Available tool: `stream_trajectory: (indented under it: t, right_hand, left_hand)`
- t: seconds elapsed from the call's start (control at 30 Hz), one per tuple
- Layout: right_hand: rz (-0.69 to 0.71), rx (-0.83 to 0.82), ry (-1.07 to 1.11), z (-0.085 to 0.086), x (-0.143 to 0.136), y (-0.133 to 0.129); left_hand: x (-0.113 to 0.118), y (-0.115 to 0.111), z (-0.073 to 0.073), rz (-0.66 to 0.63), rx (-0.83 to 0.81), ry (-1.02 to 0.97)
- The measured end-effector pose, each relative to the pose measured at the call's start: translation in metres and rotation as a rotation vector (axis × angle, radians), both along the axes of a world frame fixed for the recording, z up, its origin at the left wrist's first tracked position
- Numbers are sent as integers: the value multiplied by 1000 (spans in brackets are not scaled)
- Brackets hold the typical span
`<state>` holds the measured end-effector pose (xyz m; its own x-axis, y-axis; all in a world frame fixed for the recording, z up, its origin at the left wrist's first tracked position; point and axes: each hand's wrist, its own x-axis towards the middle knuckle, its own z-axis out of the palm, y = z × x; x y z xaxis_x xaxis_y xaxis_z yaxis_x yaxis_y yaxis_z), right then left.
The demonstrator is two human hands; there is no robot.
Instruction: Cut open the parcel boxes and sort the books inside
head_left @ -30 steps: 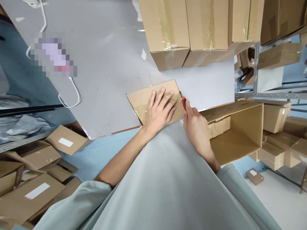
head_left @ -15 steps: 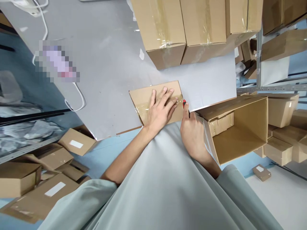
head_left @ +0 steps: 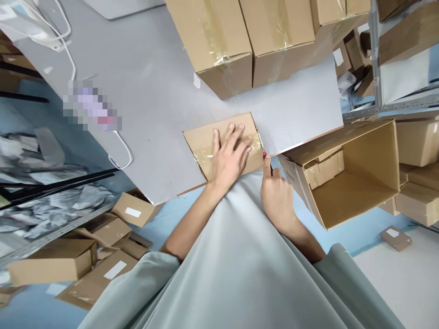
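A small taped cardboard box (head_left: 202,137) lies at the front edge of the grey table. On its top rests my left hand (head_left: 229,157), fingers spread and pressed flat. My right hand (head_left: 278,194) is wrapped round a red and black cutter (head_left: 265,156), index finger stretched along it. The cutter's tip is at the box's right edge, by the end of the clear tape; its blade is too small to make out.
Large taped boxes (head_left: 219,36) stand at the back of the grey table (head_left: 147,91). A big open carton (head_left: 356,183) is at the right. A white cable (head_left: 127,144) lies left. More boxes (head_left: 51,267) are piled lower left.
The camera view has shifted. My right hand and the cutter have moved slightly toward me along the box's right edge. My left hand stays spread on the box.
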<state>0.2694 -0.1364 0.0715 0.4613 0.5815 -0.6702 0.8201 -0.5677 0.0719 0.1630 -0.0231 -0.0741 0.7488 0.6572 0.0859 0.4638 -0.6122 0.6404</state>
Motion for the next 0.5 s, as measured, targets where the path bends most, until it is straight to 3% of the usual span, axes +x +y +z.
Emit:
stream_trajectory:
  t: [0.23, 0.33, 0.4, 0.5]
  right_hand:
    - [-48, 98, 38, 5, 5, -29]
    - [-128, 252, 35, 0, 16, -51]
    - [-226, 418, 22, -20, 33, -61]
    - [-398, 671, 38, -78, 70, -61]
  left_hand:
    - [0, 4, -2, -2, 6, -14]
    - [-8, 5, 3, 16, 6, -7]
    - [-22, 5, 5, 105, 20, 2]
    - [-57, 6, -1, 302, -3, 27]
